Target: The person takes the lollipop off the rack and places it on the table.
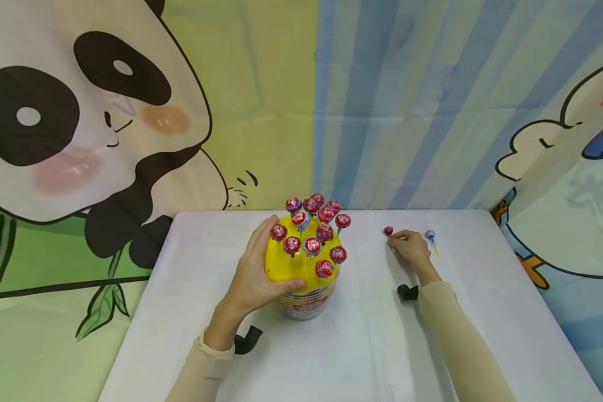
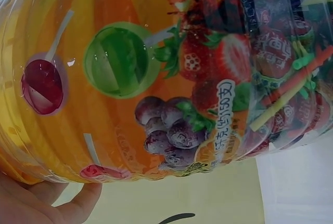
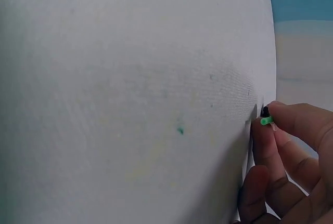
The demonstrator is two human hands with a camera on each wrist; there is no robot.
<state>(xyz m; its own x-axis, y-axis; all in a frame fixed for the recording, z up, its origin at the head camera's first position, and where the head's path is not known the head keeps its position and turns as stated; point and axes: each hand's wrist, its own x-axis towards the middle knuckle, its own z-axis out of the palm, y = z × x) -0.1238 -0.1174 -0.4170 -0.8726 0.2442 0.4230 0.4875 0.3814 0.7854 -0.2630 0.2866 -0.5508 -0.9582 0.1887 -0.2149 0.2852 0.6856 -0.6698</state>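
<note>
1. Head view: beyond the left hand (image 1: 251, 279), on its outer side, we see a printed panda (image 1: 100, 123) on the backdrop.

2. Below that hand, a beige left sleeve (image 1: 201, 374) meets the wrist, with a black piece (image 1: 248, 340) jutting out just beside it.

3. The left hand itself curls around the top of a jar (image 1: 304, 310), its thumb across the front of the yellow lid (image 1: 281, 268). In the left wrist view we see an orange fruit label (image 2: 119, 112) and wrapped lollipops inside the clear wall.

4. Rising from the lid, to the right of the left thumb and above it, we count many standing lollipops (image 1: 324, 268), mostly red.

5. Between the hands we see the white table (image 1: 372, 335).

6. The right hand (image 1: 409, 247) pinches a dark red lollipop (image 1: 388, 230) between thumb and fingers, its head pointing away from us; the right wrist view shows its green stick (image 3: 266, 121) end-on.

7. Just right of the right hand, a blue lollipop (image 1: 430, 235) with a yellow stick lies on the table.
</note>
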